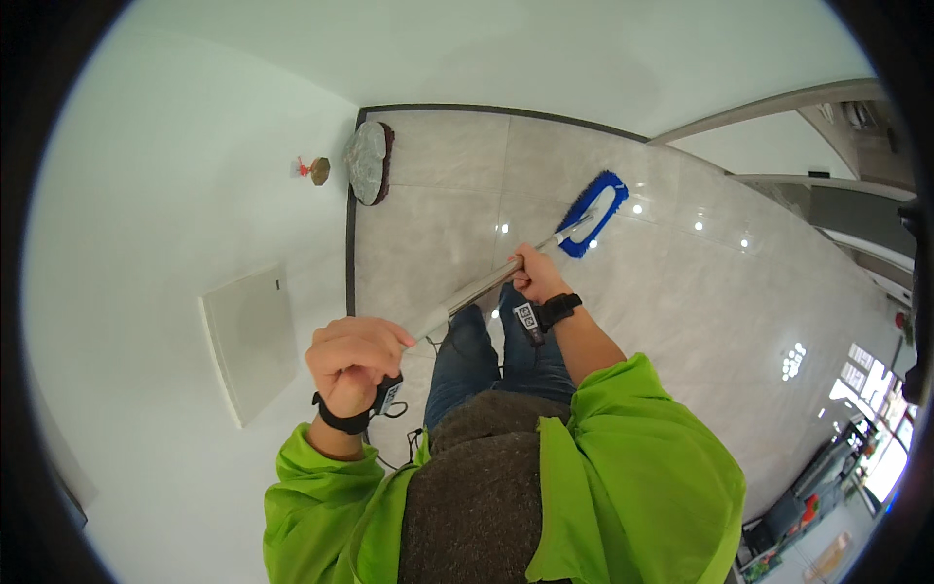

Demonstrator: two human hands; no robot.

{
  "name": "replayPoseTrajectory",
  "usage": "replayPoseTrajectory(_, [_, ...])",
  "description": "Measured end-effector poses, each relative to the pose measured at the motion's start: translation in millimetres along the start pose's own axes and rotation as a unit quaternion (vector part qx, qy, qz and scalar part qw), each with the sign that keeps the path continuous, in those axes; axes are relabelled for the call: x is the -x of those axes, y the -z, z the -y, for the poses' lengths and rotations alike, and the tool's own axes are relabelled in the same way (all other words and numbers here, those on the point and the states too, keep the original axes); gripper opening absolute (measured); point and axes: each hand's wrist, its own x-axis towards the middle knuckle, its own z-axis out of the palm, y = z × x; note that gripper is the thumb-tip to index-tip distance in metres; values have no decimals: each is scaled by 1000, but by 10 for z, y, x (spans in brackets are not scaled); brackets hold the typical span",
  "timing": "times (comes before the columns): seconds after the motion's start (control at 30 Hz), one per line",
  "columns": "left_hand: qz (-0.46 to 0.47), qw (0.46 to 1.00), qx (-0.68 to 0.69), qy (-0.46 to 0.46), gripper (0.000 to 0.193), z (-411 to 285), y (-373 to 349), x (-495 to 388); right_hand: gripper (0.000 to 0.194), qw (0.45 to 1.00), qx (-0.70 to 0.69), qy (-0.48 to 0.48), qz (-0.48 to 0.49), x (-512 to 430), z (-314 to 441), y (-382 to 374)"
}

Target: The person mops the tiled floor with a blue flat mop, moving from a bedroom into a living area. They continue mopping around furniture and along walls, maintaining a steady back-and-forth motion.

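A flat mop with a blue fringed head lies with its head on the pale tiled floor. Its metal pole slants back from the head towards my body. Around the upper end of the pole, my left hand is closed, near the wall. My right hand grips the pole lower down, nearer the mop head. Both wrists carry black straps with small devices.
A grey stone-like object with a dark red edge stands in the corner by the dark skirting. A white panel and a small ornament are on the left wall. Shelving lines the right; furniture stands at lower right.
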Motion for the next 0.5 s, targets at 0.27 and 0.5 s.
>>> replayPoseTrajectory(0.27, [-20,987,-124,-103,18,-733,85,34,19,987,55,-11,153,176,-97,-707])
replayPoseTrajectory(0.5, [7,941,-282,-184,16,-912,-93,-131,24,978,115,4,172,-20,-24,-1556])
